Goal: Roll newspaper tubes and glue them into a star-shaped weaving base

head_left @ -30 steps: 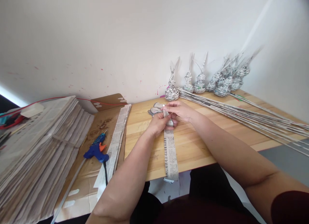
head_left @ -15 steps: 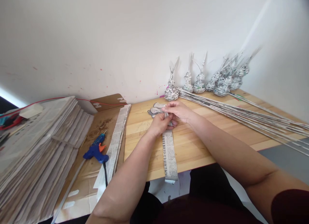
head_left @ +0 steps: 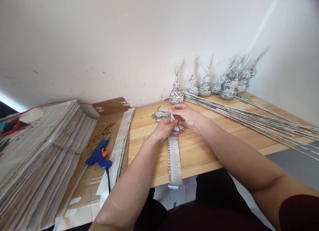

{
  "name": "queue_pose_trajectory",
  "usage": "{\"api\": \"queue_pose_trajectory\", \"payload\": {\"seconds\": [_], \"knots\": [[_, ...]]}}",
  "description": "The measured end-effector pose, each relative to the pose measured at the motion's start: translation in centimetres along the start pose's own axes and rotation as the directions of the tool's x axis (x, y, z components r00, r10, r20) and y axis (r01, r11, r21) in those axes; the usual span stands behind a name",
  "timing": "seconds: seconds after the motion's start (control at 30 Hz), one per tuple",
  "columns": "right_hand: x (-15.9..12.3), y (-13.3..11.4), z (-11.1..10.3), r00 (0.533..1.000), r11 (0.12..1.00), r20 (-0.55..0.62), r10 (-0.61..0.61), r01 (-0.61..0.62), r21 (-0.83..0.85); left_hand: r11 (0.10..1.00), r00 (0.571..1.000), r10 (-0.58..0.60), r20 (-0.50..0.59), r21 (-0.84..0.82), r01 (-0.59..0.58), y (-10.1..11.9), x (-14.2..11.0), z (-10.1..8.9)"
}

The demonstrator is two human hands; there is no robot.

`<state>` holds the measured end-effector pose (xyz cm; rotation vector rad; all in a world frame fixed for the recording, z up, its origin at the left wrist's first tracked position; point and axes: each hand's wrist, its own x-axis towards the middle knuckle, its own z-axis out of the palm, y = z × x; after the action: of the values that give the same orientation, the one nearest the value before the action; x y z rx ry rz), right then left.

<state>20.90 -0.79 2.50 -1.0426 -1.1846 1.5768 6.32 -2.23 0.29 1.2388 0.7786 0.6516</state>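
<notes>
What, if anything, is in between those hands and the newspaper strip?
Nothing visible: the left hand and right hand are both on the upper end of the strip. What looks like a glove lies just beyond on the table, not in between.

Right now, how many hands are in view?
2: the left hand and, just right of it, the right hand, both at the far end of the newspaper strip. No other hand shows.
</notes>
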Motion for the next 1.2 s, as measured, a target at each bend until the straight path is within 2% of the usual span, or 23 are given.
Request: {"api": "queue_pose_trajectory", "payload": {"seconds": [0.1,0.33,0.4,0.5,0.57,0.73,0.9,0.97,1.1,1.13,1.2], "knots": [[0.2,-0.1,-0.5,1.0,1.0,0.03,0.008,-0.008,-0.012,1.0,1.0,-0.021,0.015,0.009,0.021,0.0,-0.1,0.0],[1.2,0.4,-0.6,0.988,0.994,-0.119,-0.102,0.105,0.014,0.998,0.999,-0.041,-0.017,0.046,0.041,-0.3,0.1,0.2],[1.0,0.2,-0.6,0.991,0.995,-0.085,-0.104,0.104,0.001,0.998,0.999,-0.048,-0.019,0.033,0.049,-0.2,0.0,0.1],[0.4,-0.2,-0.9,0.997,0.997,0.055,-0.056,0.059,-0.042,0.999,0.999,-0.038,-0.014,0.012,0.038,0.1,-0.1,0.0],[0.3,-0.2,-0.9,0.996,0.997,0.083,-0.035,0.04,-0.067,1.0,1.0,-0.029,-0.012,0.01,0.029,0.2,-0.2,-0.1],[0.6,0.3,-0.4,0.997,1.0,-0.075,-0.021,0.021,-0.004,1.0,1.0,-0.009,-0.028,0.029,0.009,0.0,0.0,0.2],[0.8,0.6,-0.1,0.989,1.0,-0.148,-0.008,0.007,-0.003,0.999,0.999,-0.001,-0.032,0.039,0.002,0.2,0.0,0.3],[0.7,0.5,-0.2,0.993,1.0,-0.115,-0.004,0.003,-0.006,1.0,1.0,-0.008,-0.028,0.027,0.009,0.3,-0.1,0.3],[0.5,0.2,-0.6,0.998,1.0,0.069,0.003,-0.001,-0.027,1.0,0.999,-0.008,-0.036,0.01,0.009,0.4,-0.2,0.2],[0.5,0.1,-0.7,0.998,1.0,0.066,0.0,0.002,-0.026,1.0,0.999,-0.004,-0.037,0.01,0.005,0.3,-0.2,0.1],[0.6,0.1,-0.8,1.0,1.0,-0.014,-0.022,0.022,-0.003,1.0,1.0,0.001,-0.025,0.019,0.0,0.2,-0.1,0.2]]}}
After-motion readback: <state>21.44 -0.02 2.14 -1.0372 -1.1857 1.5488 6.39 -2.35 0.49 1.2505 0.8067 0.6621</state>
